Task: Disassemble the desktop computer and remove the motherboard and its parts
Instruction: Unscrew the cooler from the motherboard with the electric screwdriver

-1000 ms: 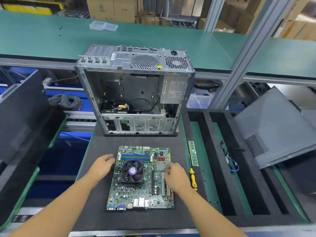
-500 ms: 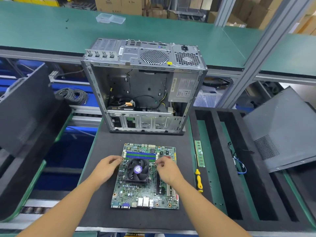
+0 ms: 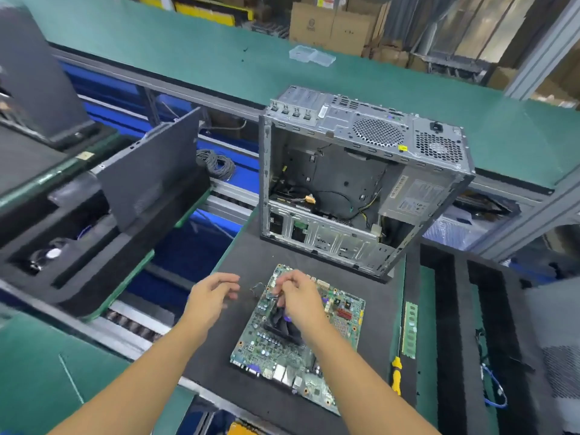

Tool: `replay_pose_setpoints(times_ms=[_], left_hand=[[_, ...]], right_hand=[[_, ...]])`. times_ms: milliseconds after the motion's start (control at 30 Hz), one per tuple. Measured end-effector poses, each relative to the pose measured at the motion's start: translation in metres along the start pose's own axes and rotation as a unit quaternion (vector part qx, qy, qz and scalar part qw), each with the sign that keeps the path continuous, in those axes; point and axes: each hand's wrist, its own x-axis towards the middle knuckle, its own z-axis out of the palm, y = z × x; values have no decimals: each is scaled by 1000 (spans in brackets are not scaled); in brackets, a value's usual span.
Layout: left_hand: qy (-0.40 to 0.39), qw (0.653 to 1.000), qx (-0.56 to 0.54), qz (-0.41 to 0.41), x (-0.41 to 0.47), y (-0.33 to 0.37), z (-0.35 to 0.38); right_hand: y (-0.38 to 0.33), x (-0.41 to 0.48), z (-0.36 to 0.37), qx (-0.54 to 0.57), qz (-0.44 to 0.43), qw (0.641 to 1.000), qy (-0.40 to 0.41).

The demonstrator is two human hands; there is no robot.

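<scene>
1. While my right hand (image 3: 298, 298) hovers over the motherboard (image 3: 314, 340) on the black mat (image 3: 248, 265), its fingers pinch something too blurred to name
2. My left hand (image 3: 210, 298) floats just left, loosely spread
3. Beyond stands the opened case (image 3: 361, 183)

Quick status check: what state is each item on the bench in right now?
Computer case: side open, motherboard out.
Motherboard: flat on the black mat, fan still mounted.
Right hand: over the fan, fingers pinched.
Left hand: hovering, open.
RAM stick: loose, beside the board.
Screwdriver: lying unused.
</scene>
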Motion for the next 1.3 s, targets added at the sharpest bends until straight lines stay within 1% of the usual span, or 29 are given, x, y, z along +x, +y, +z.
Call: replay_pose_setpoints(times_ms=[67, 133, 200, 367, 400, 467, 500, 567, 600, 633, 733, 767, 867, 933, 1033, 1100, 1200, 1300], left_hand=[[34, 998, -45, -12, -11, -6, -13], [65, 995, -70, -20, -27, -15, -34], [79, 994, -67, -35, -40, -24, -53], [162, 983, -18, -82, -71, -60, -117], [170, 981, 16, -89, -76, -68, -131], [177, 968, 129, -119, -87, -89, -160], [181, 950, 212, -140, -89, -97, -168], [219, 885, 363, -190, -103, -121, -197], [237, 860, 403, -206, -109, -132, -211], [243, 843, 427, -218, -115, -143, -224], [213, 816, 463, -272, -122, -168, -247], [196, 812, 461, -301, -120, -175, -251], [166, 816, 413, -368, -109, -192, -259], [159, 798, 441, -378, -103, -204, -264], [153, 767, 509, -359, -99, -221, -277], [136, 768, 518, -351, -99, -234, -284], [120, 793, 477, -359, -99, -243, -291], [109, 812, 449, -357, -94, -231, -298]], right_hand=[[-2, 1, 17, 15, -2, 999, -38], [-1, 1, 41, 0, -3, 996, -93], [0, 0, 60, -25, -6, 990, -137], [0, -18, 130, -88, 7, 964, -251], [2, -24, 146, -100, 13, 957, -273], [6, -35, 177, -128, 19, 940, -316], [8, -37, 185, -142, 21, 933, -329], [13, -47, 213, -173, 25, 916, -361], [16, -51, 227, -187, 31, 910, -369], [18, -56, 239, -199, 38, 904, -375], [23, -69, 268, -210, 56, 894, -392], [23, -73, 274, -211, 61, 892, -396], [26, -79, 286, -237, 58, 885, -397], [28, -79, 286, -244, 56, 887, -389], [33, -75, 281, -249, 58, 894, -368], [37, -73, 277, -257, 62, 897, -355], [41, -71, 273, -261, 59, 900, -345], [39, -71, 273, -260, 42, 898, -353]])
